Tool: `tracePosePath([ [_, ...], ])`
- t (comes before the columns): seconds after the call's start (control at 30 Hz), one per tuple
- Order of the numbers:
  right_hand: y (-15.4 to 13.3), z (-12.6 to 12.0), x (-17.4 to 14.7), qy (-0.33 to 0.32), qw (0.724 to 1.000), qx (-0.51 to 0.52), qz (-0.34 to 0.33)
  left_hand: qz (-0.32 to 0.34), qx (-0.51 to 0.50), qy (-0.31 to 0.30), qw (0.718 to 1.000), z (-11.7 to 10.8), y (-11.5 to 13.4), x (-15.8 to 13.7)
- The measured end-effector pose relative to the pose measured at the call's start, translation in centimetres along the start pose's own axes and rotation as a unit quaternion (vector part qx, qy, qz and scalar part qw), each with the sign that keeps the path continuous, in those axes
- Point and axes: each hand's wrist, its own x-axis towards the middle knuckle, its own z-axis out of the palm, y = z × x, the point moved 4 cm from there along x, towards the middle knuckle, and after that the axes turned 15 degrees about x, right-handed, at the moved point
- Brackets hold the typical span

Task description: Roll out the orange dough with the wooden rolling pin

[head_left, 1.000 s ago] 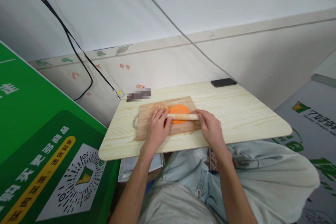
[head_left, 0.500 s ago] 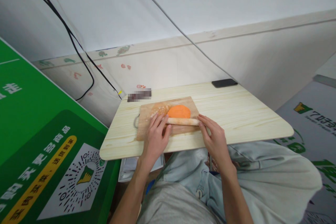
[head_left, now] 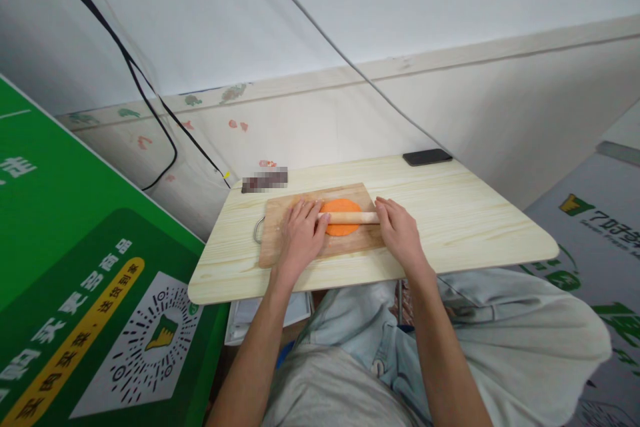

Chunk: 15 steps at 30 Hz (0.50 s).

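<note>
A pale wooden rolling pin (head_left: 351, 217) lies across the middle of a flat, round piece of orange dough (head_left: 343, 230). My left hand (head_left: 302, 233) grips the pin's left end, thumb at the near side and fingers reaching over it. At the other end my right hand (head_left: 401, 230) has its fingers curled round the tip. The dough rests on a wooden cutting board (head_left: 271, 243), which has a metal ring handle (head_left: 257, 231) on its left side. Both pin ends are partly hidden by my hands.
The board sits on a light wood-grain table (head_left: 475, 227). A black phone (head_left: 427, 157) lies at the back right, and a dark pixelated object (head_left: 265, 180) at the back left. Black cables (head_left: 135, 67) hang by the wall. A green printed panel (head_left: 75, 260) stands on the left.
The rolling pin has moved away from me, from the dough's near edge onto its middle. Both hands moved forward with it, and dough now shows on the near side.
</note>
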Motion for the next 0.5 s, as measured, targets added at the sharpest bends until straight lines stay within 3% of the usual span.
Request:
tracePosePath([
  [0.27,-1.3,-0.6,-4.1,0.034,0.999,-0.031,-0.025,0.003,-0.010,0.003,1.000,-1.8,0.1,-3.2],
  [0.5,-2.4,0.2,-2.2,-0.009,0.996,-0.083,-0.013,0.011,0.005,-0.004,1.000,-1.4,0.1,-2.6],
])
